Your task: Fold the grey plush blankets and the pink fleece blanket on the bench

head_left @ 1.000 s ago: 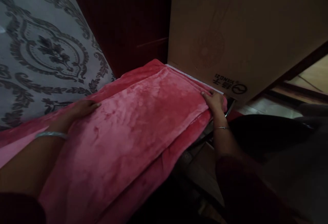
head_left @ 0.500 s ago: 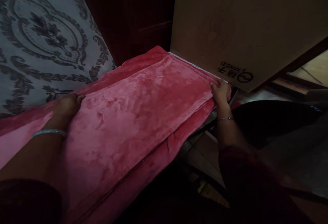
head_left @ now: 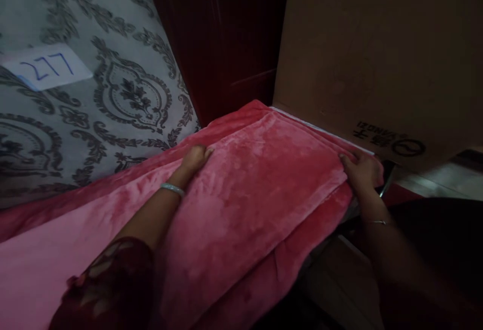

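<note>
A folded red plush blanket (head_left: 249,194) lies across the middle of the view, over a wider pink-red layer. My left hand (head_left: 194,159) grips the blanket's far left edge, fingers curled over the fold; a pale bangle sits on that wrist. My right hand (head_left: 360,170) holds the blanket's far right corner, right below a cardboard box. A thin bracelet is on the right wrist.
A large cardboard box (head_left: 377,68) with printed lettering stands at the right, touching the blanket's far edge. A grey patterned mattress (head_left: 94,93) with a white label marked 277 (head_left: 48,71) leans at the left. Dark red wooden furniture (head_left: 226,43) fills the gap between them.
My left hand has slid forward and right along the blanket's left edge. The view has shifted, bringing the 277 label into sight. My right hand stays on the same corner.
</note>
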`<action>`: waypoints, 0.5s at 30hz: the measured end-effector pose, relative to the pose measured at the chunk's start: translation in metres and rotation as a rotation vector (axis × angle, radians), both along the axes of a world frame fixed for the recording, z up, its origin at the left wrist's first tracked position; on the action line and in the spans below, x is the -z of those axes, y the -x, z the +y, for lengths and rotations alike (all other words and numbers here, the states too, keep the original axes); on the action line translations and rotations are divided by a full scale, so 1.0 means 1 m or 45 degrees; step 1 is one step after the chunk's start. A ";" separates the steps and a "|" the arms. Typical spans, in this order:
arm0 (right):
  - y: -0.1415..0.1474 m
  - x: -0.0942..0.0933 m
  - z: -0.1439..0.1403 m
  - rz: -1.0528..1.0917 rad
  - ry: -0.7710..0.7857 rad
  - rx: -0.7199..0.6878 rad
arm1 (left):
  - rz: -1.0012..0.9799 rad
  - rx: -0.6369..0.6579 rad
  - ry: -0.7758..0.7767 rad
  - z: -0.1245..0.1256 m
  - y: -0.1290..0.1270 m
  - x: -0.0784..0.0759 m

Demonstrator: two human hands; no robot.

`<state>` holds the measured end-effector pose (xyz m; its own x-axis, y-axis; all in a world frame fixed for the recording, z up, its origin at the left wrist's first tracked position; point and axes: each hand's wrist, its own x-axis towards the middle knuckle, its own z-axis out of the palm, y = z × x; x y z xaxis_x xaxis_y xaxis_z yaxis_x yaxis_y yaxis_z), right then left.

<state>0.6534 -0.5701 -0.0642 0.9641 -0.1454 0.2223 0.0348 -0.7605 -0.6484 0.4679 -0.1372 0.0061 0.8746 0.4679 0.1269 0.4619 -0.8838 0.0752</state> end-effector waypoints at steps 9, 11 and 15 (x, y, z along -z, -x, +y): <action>0.000 -0.002 -0.004 -0.024 0.027 -0.001 | -0.064 -0.004 -0.035 -0.009 -0.046 0.006; -0.007 0.004 -0.006 -0.034 0.012 0.006 | -0.153 -0.034 -0.061 -0.005 -0.052 0.004; -0.021 0.023 -0.011 -0.178 -0.018 -0.016 | -0.201 -0.119 -0.048 0.005 -0.058 -0.001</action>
<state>0.6745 -0.5815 -0.0868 0.9255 -0.1376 0.3528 0.1353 -0.7500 -0.6474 0.5262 -0.1320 0.0075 0.7952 0.5388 0.2780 0.5275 -0.8409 0.1211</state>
